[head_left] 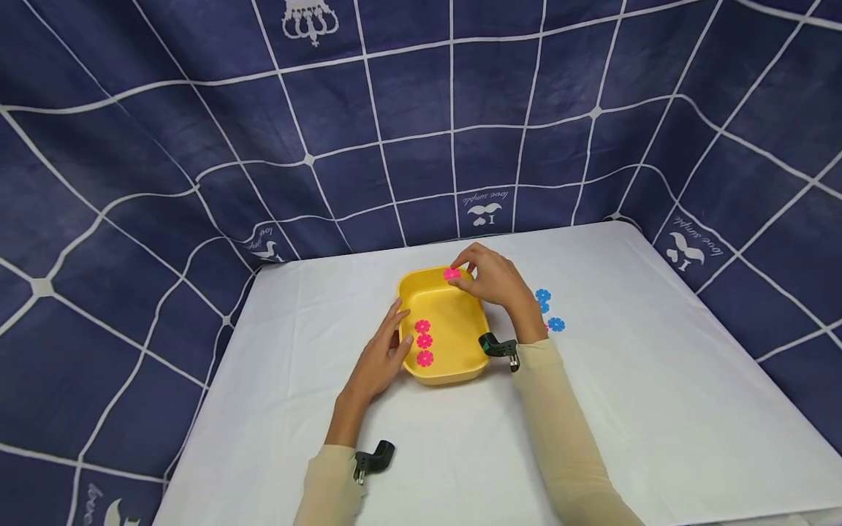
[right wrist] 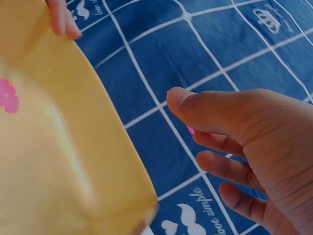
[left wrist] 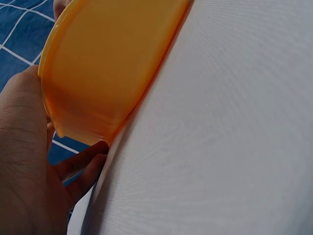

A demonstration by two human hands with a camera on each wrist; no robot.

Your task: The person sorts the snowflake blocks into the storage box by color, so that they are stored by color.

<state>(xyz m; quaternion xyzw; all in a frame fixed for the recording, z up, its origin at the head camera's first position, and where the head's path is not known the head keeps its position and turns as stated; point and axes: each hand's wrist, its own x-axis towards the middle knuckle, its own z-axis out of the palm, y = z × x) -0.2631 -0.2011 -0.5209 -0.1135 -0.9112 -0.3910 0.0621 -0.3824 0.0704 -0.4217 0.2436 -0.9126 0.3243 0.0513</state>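
My left hand (head_left: 378, 361) holds the left side of a yellow plastic basin (head_left: 457, 329), thumb over the rim and other fingers along the outer wall. In the left wrist view, two fingertips reach down by the basin's (left wrist: 107, 63) base. Between thumb and index finger, my right hand (head_left: 493, 276) pinches a pink flower-shaped plastic disc (head_left: 451, 274) over the basin's far right corner. In the right wrist view, the thumb hides most of that disc. Three more pink discs (head_left: 424, 341) lie in a row along the left side of the basin floor.
Right of the basin, beside the right wrist, lie several blue discs (head_left: 556, 324) and a partly hidden pink one (head_left: 545, 329). A white cloth (head_left: 658, 409) covers the table. Navy curtains with white grid lines (head_left: 421, 109) surround its back and sides.
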